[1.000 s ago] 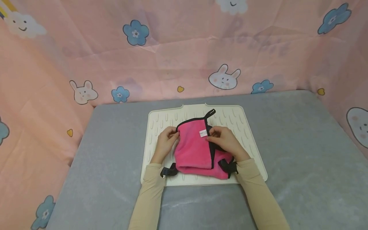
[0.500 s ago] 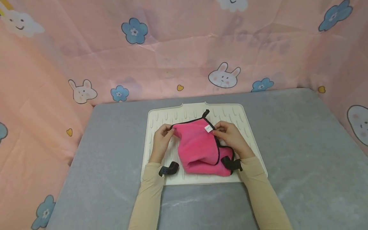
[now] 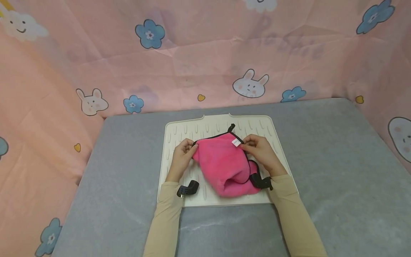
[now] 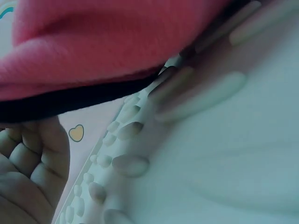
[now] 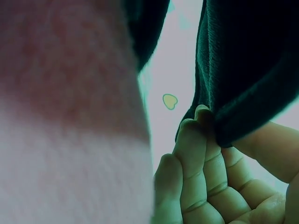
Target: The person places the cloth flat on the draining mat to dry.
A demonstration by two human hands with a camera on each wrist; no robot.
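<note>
A pink towel point(image 3: 221, 160) with black edging, a black hanging loop point(image 3: 231, 127) and a white label point(image 3: 236, 142) hangs partly folded between both hands. Its lower part rests on a cream ridged mat point(image 3: 170, 157). My left hand point(image 3: 181, 157) pinches the upper left corner. On the other side, my right hand point(image 3: 261, 153) pinches the black edge beside the label. In the left wrist view the towel point(image 4: 103, 42) sags over the mat, and part of the left hand point(image 4: 32, 172) shows beneath its edging. Dark fabric meets the fingertips of my right hand point(image 5: 205, 182) in the right wrist view.
The mat lies on a grey table point(image 3: 334, 171). A pink curtain point(image 3: 192, 60) with flowers and bunnies rises along the back and sides. Black wrist devices point(image 3: 188, 188) sit at both cuffs, the right one touching or overlapping the towel.
Both hands have moved slightly upward and apart, the right one more to the right. The towel's top edge is spread wider, and its lower left side has drawn inward off the mat.
</note>
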